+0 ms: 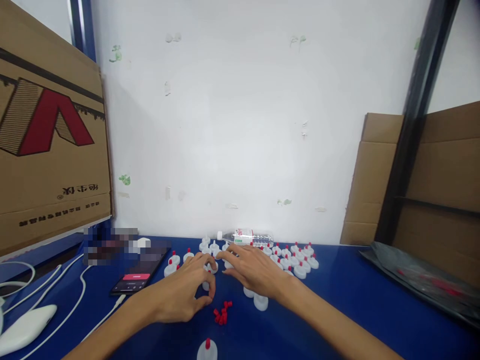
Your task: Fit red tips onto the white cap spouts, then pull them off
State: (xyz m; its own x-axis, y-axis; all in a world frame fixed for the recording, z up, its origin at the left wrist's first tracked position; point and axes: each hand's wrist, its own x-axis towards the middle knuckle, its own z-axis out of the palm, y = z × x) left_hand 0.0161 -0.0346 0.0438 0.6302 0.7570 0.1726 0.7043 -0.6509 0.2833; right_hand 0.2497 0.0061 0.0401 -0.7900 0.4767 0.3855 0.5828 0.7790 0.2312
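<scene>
Caps (223,317) red; domed pieces (207,352) white; tabletop (345,295) blue; carton logo (37,125) red, striped.

Bright, diffuse light fills the wall (240,125); glare streaks the post (80,20) at ten o'clock; pixelation blurs a patch (110,246) at eight.

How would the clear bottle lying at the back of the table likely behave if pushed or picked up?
The clear bottle lies on its side and looks rounded, so it would probably roll if pushed, though the white pieces in front might stop it. Its see-through, ridged wall looks like thin plastic, likely to flex when squeezed.
</scene>
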